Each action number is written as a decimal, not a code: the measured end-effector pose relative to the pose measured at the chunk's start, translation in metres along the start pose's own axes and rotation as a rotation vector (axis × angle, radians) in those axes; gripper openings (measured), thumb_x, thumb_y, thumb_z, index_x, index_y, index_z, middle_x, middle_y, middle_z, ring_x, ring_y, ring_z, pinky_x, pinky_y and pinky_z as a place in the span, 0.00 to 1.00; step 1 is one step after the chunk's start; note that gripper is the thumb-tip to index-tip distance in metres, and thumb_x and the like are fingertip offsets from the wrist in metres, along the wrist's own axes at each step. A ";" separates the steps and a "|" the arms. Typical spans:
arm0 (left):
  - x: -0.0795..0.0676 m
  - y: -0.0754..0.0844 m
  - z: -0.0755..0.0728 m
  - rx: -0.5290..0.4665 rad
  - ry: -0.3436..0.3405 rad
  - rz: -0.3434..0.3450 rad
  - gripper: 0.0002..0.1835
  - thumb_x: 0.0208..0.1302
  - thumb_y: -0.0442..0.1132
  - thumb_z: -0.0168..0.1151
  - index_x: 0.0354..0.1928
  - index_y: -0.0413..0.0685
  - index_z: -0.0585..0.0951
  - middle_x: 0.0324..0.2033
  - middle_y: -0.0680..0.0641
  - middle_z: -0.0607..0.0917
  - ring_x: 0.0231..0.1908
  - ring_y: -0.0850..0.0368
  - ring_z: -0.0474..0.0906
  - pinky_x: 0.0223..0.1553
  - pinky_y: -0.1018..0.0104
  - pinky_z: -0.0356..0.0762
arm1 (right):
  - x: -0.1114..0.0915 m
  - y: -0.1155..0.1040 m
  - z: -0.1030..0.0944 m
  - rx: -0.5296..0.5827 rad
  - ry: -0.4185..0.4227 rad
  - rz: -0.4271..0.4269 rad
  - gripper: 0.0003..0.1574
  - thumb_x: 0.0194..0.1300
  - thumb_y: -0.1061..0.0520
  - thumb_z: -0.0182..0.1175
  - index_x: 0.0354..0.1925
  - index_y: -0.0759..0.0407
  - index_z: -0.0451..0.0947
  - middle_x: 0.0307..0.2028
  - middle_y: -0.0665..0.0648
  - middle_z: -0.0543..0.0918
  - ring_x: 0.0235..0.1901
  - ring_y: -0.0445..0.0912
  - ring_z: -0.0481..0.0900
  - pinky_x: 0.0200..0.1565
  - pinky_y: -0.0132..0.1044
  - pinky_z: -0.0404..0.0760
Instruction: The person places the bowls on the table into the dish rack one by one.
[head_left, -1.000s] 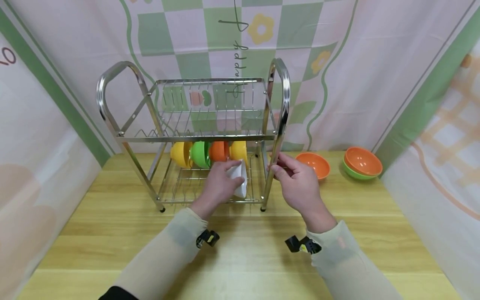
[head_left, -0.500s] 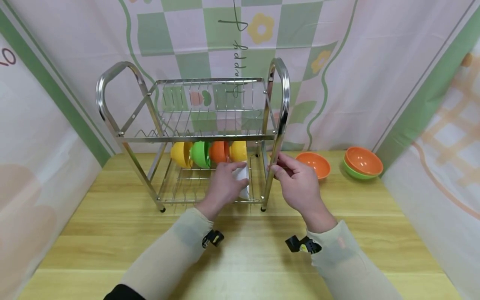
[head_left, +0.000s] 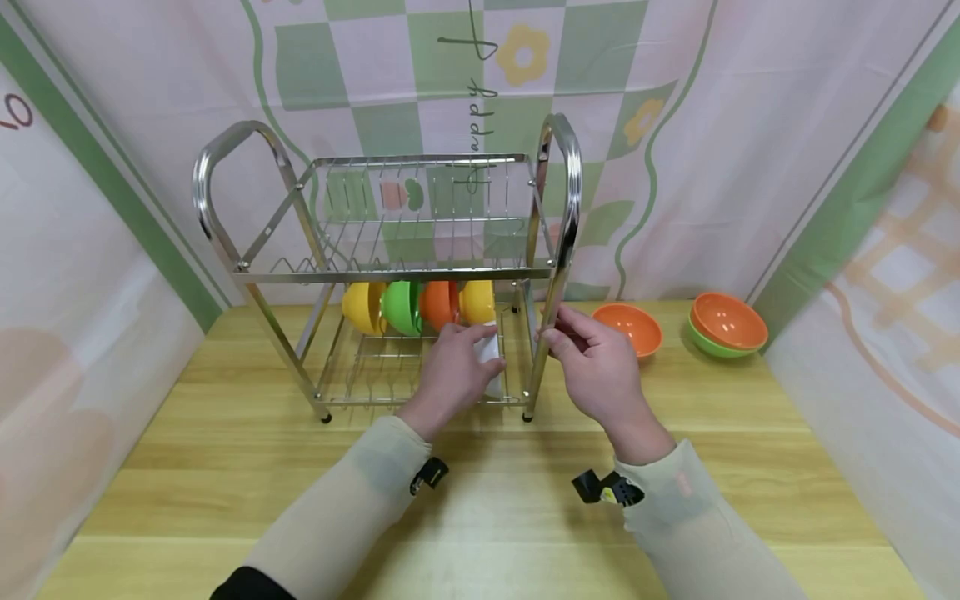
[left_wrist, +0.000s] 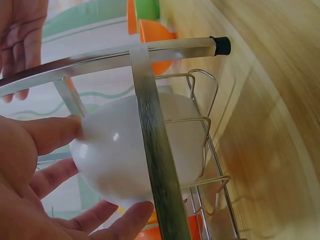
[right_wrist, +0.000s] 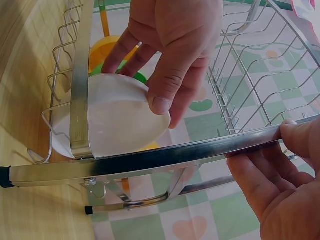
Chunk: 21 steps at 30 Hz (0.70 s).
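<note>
My left hand reaches into the lower tier of a metal dish rack and holds a white bowl by its rim. The bowl stands on edge among the wire loops; in the right wrist view my thumb lies at its rim with fingers behind it. Most of it is hidden by my hand in the head view. Behind it, a yellow bowl, an orange bowl, a green bowl and another yellow bowl stand on edge in a row. My right hand grips the rack's right front post.
Right of the rack, an orange bowl sits on the wooden table. Farther right, another orange bowl is nested in a green bowl. The rack's upper wire tier overhangs the lower one. Patterned cloth hangs behind.
My left hand has shifted slightly right with the white bowl, which now shows a narrower side to the head view. My right hand stays on the post.
</note>
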<state>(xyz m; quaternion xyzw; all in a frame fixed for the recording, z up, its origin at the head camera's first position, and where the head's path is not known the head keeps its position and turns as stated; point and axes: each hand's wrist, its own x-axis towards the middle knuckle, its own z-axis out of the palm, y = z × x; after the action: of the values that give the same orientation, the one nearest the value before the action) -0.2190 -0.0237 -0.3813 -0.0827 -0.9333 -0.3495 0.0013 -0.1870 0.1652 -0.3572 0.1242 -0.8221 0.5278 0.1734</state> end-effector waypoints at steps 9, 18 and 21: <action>0.000 -0.002 0.002 -0.002 0.001 0.002 0.31 0.62 0.50 0.71 0.67 0.62 0.76 0.55 0.39 0.74 0.38 0.51 0.74 0.29 0.66 0.78 | 0.000 0.000 0.000 -0.013 -0.004 0.000 0.21 0.73 0.54 0.60 0.62 0.56 0.79 0.45 0.56 0.87 0.41 0.45 0.85 0.41 0.33 0.83; -0.002 -0.003 0.002 0.009 -0.001 0.001 0.32 0.62 0.51 0.71 0.68 0.61 0.75 0.55 0.38 0.73 0.38 0.50 0.74 0.25 0.69 0.78 | 0.000 -0.003 -0.001 -0.050 -0.002 0.000 0.21 0.73 0.54 0.60 0.61 0.55 0.80 0.44 0.53 0.87 0.40 0.44 0.85 0.40 0.33 0.84; -0.002 -0.003 0.003 0.017 -0.002 0.005 0.32 0.63 0.51 0.71 0.69 0.61 0.74 0.56 0.38 0.73 0.38 0.51 0.74 0.25 0.69 0.78 | 0.000 -0.003 -0.001 -0.065 -0.002 0.006 0.20 0.73 0.53 0.60 0.61 0.55 0.81 0.43 0.52 0.86 0.39 0.44 0.85 0.40 0.34 0.84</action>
<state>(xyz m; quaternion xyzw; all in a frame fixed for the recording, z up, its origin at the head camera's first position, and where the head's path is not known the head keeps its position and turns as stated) -0.2173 -0.0246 -0.3855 -0.0851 -0.9361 -0.3414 0.0018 -0.1859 0.1653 -0.3543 0.1167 -0.8394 0.5012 0.1749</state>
